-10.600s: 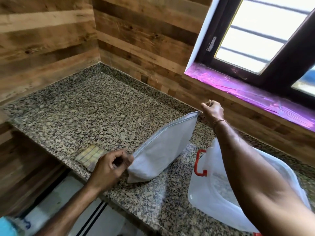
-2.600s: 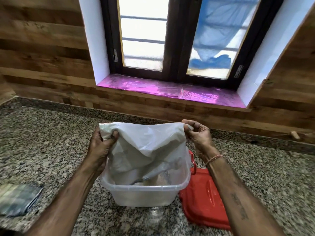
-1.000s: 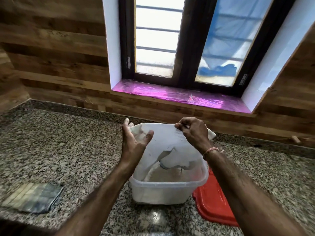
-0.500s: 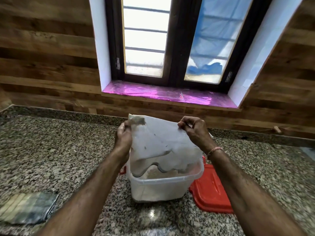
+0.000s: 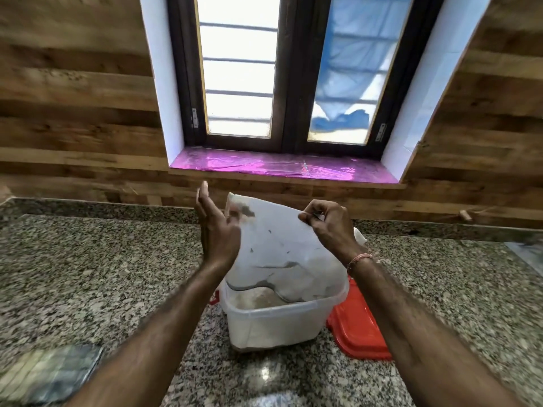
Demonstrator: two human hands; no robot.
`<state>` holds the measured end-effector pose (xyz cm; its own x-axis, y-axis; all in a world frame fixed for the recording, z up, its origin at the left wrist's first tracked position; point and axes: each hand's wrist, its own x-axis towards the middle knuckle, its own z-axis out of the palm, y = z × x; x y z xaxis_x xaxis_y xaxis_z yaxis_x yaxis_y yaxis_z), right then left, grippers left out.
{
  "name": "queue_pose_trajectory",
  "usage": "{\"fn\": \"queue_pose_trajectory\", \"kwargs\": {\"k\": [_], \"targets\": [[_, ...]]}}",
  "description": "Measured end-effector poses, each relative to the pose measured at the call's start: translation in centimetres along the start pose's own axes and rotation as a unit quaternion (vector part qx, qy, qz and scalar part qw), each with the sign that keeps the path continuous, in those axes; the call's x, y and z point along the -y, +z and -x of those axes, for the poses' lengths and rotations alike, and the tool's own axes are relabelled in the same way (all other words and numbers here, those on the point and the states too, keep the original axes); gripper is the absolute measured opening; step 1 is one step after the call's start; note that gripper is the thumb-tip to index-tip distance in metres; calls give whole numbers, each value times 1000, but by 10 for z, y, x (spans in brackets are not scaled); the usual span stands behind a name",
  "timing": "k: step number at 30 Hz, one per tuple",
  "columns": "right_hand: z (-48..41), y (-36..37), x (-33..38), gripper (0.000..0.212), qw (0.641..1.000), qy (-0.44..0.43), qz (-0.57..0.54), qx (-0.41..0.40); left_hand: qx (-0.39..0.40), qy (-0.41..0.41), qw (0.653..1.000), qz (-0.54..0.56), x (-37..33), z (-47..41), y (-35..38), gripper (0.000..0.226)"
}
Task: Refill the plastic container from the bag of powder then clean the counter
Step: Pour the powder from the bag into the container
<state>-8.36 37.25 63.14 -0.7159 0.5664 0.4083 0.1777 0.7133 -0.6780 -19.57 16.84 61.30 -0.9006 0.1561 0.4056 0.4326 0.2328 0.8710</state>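
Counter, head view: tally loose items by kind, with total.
white bag: 1
plastic container: 1
red lid: 1
folded cloth: 1
Total: 4

Left hand (image 5: 217, 230) was motion-blurred; contact with bag (image 5: 282, 248) unclear. Cloth (image 5: 50, 374) left of left forearm was blurred, cut by bottom edge. Red lid (image 5: 358, 330) under right forearm sat partly hidden behind container (image 5: 273, 327). Bag hid most container contents.
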Motion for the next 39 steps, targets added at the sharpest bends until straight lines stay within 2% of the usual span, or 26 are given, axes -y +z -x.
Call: {"fn": "queue_pose_trajectory", "kwargs": {"k": [1,3,5,7,9,11,12,14,17,18,20,22,24,26,28,31,32,34,36,38,39], "targets": [[0,1,2,22,1000,0,1,-6,7,73,997,-40,-3,1,-2,65],[1,2,6,22,1000,0,4,-10,69,171,973,-138,-5,1,-6,56],[3,3,5,22,1000,-2,10,-6,108,197,956,-190,-6,-2,-11,55],[5,4,4,21,1000,-9,8,6,77,213,955,-192,-9,-3,-18,74],[8,6,4,21,1000,-24,10,15,104,231,942,-222,-12,-10,-22,68],[10,9,4,20,999,-38,15,20,165,231,918,-276,-13,-15,-24,49],[11,11,5,20,999,-42,16,19,170,231,914,-287,-14,-15,-25,48],[13,12,5,21,999,-41,20,14,159,242,913,-286,-13,-11,-26,55],[15,13,7,20,998,-51,35,12,141,259,904,-309,-16,-8,-26,32],[15,14,9,19,998,-56,36,11,139,266,902,-312,-17,-7,-25,31],[16,15,13,20,997,-63,43,10,148,270,901,-305,-22,-2,-20,31],[16,16,19,19,995,-79,54,14,165,265,901,-300,-29,1,-14,18],[17,10,23,16,994,-96,53,22,154,225,919,-284,-35,-2,-10,5],[13,-6,16,14,991,-93,88,39,139,175,939,-260,-34,-9,-10,7],[8,-27,3,16,981,-70,169,64,146,145,946,-253,-30,-12,-12,16],[1,-49,-16,12,972,-52,216,77,175,153,942,-243,-31,-7,-3,18],[-1,-51,-18,18,970,-60,220,81,188,168,938,-238,-34,-4,2,17],[-7,-49,-18,24,971,-87,197,99,217,207,921,-249,-45,2,14,23],[-12,-48,-14,17,979,-110,143,96,215,228,908,-277,-55,5,26,16],[-21,-55,-15,14,989,-123,79,17,191,204,916,-288,-66,2,33,9],[-24,-61,-18,21,991,-120,52,-23,180,181,924,-285,-69,-3,34,9]]}}
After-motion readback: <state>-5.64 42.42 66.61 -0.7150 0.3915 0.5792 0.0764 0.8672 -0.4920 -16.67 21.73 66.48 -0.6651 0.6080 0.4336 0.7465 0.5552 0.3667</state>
